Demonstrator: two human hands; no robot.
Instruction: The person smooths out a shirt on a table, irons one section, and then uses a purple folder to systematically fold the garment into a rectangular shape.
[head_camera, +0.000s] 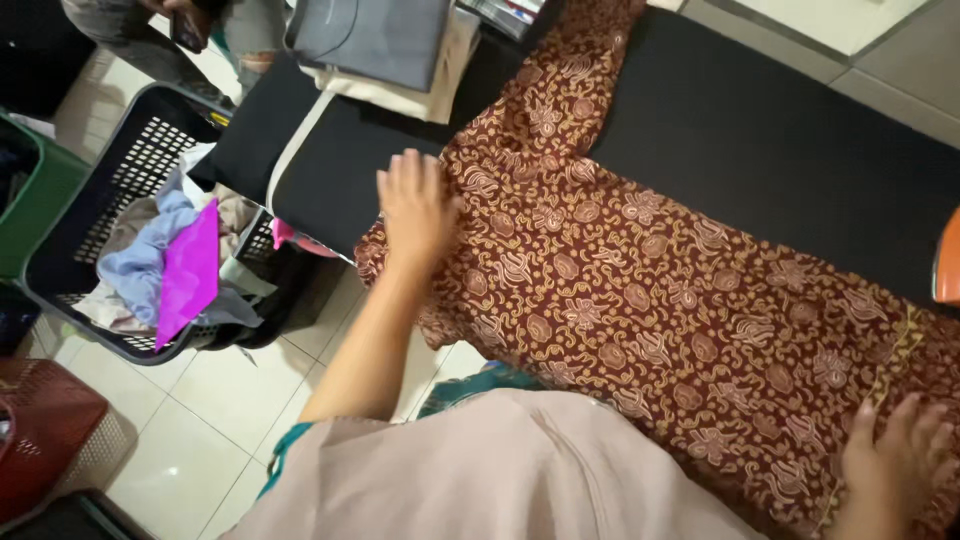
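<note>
From the head camera, the brown patterned shirt (640, 290) lies spread on the black board (760, 130). The left hand (415, 210) and right hand (895, 455) press flat and open on it, holding nothing. Smoothing works best with gentle, outward strokes.

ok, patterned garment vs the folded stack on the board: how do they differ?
The patterned garment is spread open and flat, with the left hand and right hand on it; the folded stack is folded and untouched. The garment is maroon with gold motifs; the stack is plain grey and cream. Both lie on the black board.
</note>
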